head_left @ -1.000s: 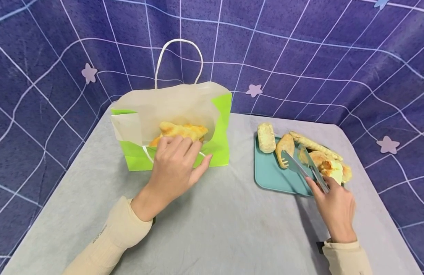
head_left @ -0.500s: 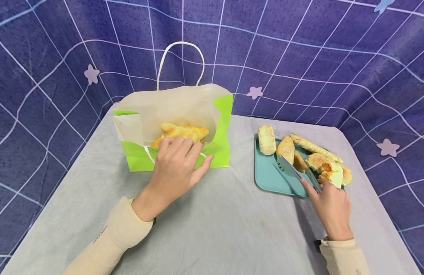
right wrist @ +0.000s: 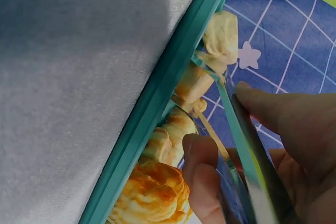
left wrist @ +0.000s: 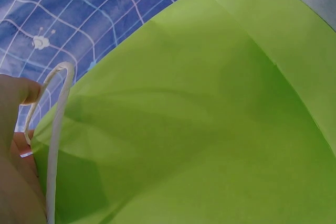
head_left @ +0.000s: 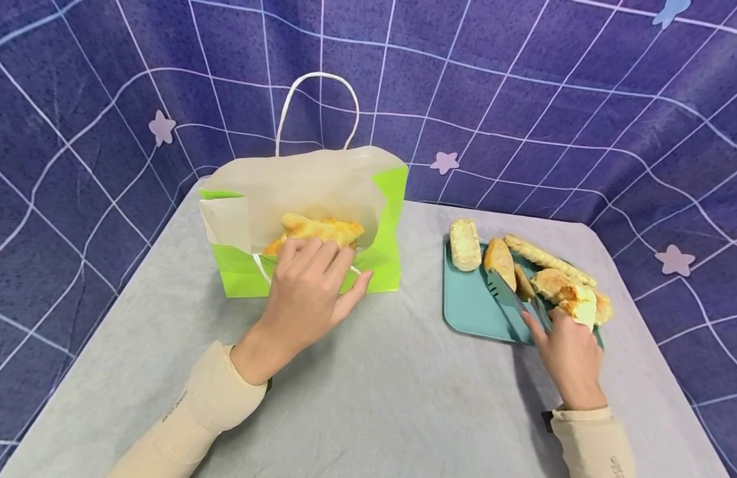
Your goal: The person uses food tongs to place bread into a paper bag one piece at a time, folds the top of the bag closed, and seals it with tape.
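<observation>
My left hand [head_left: 305, 299] grips the front rim of a green paper bag [head_left: 377, 279], fingers curled over the edge near the white cord handle [left wrist: 59, 108]. Inside the bag lie golden bread pieces [head_left: 321, 230]. On the right, my right hand [head_left: 572, 358] holds metal tongs [head_left: 508, 297] between thumb and fingers. One tong arm lies along the near left side of an oval bread roll [head_left: 501, 261] on the teal tray [head_left: 464, 318]; the other reaches toward its right side, beside a smaller brown piece [head_left: 523, 282]. The roll sits tilted between the tips.
A pale rectangular loaf [head_left: 465, 245] leans over the tray's back left corner. Along the back lies a long bread stick [head_left: 548, 257]. More pastries, one of them a browned bun [head_left: 577, 304], crowd the tray's right side. A purple patterned curtain [head_left: 524, 99] hangs behind the grey-covered table [head_left: 392, 392].
My right hand has moved slightly left, and the tong arms have come closer around the oval roll, which has tilted. The left hand keeps its hold on the bag.
</observation>
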A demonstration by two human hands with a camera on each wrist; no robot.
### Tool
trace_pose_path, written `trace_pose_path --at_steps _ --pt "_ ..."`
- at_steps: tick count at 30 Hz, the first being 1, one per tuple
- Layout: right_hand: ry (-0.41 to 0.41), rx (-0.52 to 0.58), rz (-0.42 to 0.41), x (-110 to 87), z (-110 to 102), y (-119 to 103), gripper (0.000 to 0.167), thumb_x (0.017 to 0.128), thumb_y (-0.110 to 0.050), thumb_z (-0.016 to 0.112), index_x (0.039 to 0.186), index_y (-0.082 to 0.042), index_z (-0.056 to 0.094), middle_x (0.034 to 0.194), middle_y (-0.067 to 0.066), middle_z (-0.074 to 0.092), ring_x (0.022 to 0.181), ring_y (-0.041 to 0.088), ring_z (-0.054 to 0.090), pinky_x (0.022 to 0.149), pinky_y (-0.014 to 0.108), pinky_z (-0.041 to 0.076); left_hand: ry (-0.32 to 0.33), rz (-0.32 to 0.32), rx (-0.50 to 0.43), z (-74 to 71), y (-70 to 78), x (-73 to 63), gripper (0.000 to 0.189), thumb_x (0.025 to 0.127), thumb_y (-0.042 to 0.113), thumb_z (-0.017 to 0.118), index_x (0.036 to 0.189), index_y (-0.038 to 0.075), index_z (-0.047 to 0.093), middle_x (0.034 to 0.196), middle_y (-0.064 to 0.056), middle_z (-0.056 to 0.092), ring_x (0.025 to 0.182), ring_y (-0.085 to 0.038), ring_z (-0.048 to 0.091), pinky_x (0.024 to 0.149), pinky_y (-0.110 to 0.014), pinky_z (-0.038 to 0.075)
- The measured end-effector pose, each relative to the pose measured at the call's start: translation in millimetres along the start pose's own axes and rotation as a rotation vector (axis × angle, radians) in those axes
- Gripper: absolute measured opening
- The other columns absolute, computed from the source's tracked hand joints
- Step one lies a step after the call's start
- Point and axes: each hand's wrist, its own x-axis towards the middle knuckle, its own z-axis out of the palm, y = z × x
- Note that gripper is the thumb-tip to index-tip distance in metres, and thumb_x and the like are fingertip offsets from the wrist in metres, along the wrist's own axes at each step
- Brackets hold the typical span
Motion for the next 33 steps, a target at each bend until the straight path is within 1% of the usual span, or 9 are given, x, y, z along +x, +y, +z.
trace_pose_path --at_steps 4,9,12,14,18,21,28,30,33 --pt "0.005 0.012 -0.012 -2.5 0.1 1.3 0.053 0.090 -0.044 0.071 0.057 -0.014 0.041 0.048 0.005 0.034 0.039 0.029 0.039 0.036 0.042 0.024 -0.003 0.005 0.003 1.0 0.7 0.4 0.031 0.095 0.032 0.055 0.084 0.003 0.060 0.073 -0.008 0.053 0.070 -0.029 0.051 0.072 -0.045 0.038" --pt "0.037 0.033 -0.044 -8.2 0.0 5.6 0.055 0.087 -0.038 0.075 0.054 -0.015 0.038 0.046 0.001 0.031 0.038 0.027 0.038 0.038 0.040 0.026 -0.011 0.012 -0.001 3.0 1.8 0.3 0.030 0.094 0.032 0.056 0.082 0.004 0.059 0.073 -0.007 0.053 0.070 -0.029 0.051 0.071 -0.044 0.038" --pt "0.059 0.055 -0.063 -11.3 -0.6 10.7 0.047 0.086 -0.033 0.077 0.056 -0.009 0.050 0.046 0.007 0.040 0.039 0.033 0.044 0.039 0.045 0.030 -0.015 0.015 -0.005 3.8 2.4 0.4 0.028 0.091 0.031 0.061 0.082 0.005 0.059 0.074 -0.007 0.053 0.070 -0.029 0.052 0.071 -0.044 0.038" --pt "0.070 0.071 -0.063 -12.7 -1.7 14.5 0.039 0.086 -0.032 0.076 0.065 -0.002 0.063 0.050 0.017 0.051 0.044 0.041 0.051 0.041 0.050 0.034 -0.017 0.016 -0.006 4.0 2.7 0.7 0.028 0.091 0.031 0.061 0.082 0.005 0.059 0.074 -0.007 0.054 0.071 -0.029 0.052 0.072 -0.044 0.038" --pt "0.102 0.088 -0.050 -13.5 -5.6 20.3 0.034 0.087 -0.032 0.075 0.075 -0.001 0.070 0.056 0.021 0.057 0.047 0.048 0.052 0.041 0.051 0.033 -0.012 0.016 -0.004 2.9 2.4 1.6 0.030 0.093 0.032 0.058 0.083 0.004 0.060 0.074 -0.008 0.053 0.070 -0.029 0.052 0.072 -0.045 0.038" --pt "0.141 0.092 -0.061 -13.2 -9.7 21.0 0.034 0.086 -0.032 0.076 0.070 -0.004 0.066 0.049 0.013 0.050 0.043 0.042 0.048 0.040 0.047 0.029 -0.006 0.015 0.001 1.4 2.0 2.1 0.031 0.094 0.032 0.056 0.083 0.004 0.059 0.073 -0.008 0.053 0.070 -0.029 0.052 0.072 -0.045 0.038" --pt "0.245 0.122 -0.143 -12.5 -21.2 12.7 0.028 0.085 -0.028 0.079 0.073 -0.006 0.065 0.047 0.004 0.045 0.039 0.027 0.040 0.039 0.039 0.025 0.004 0.007 -0.004 0.9 1.2 1.2 0.028 0.092 0.030 0.060 0.085 0.003 0.060 0.073 -0.008 0.052 0.069 -0.029 0.051 0.072 -0.045 0.038" --pt "0.278 0.142 -0.176 -11.9 -24.7 9.3 0.026 0.084 -0.026 0.079 0.077 -0.004 0.068 0.047 0.005 0.047 0.038 0.023 0.037 0.039 0.037 0.024 0.005 0.005 -0.007 1.0 1.0 0.9 0.027 0.089 0.030 0.064 0.086 0.003 0.061 0.073 -0.008 0.052 0.070 -0.029 0.051 0.073 -0.045 0.038" --pt "0.314 0.170 -0.204 -11.1 -29.3 3.7 0.026 0.083 -0.025 0.080 0.091 -0.001 0.074 0.049 0.007 0.052 0.038 0.020 0.040 0.039 0.036 0.025 0.005 0.003 -0.008 1.1 0.2 0.6 0.026 0.086 0.029 0.068 0.086 0.003 0.061 0.073 -0.008 0.052 0.070 -0.029 0.051 0.073 -0.045 0.038"
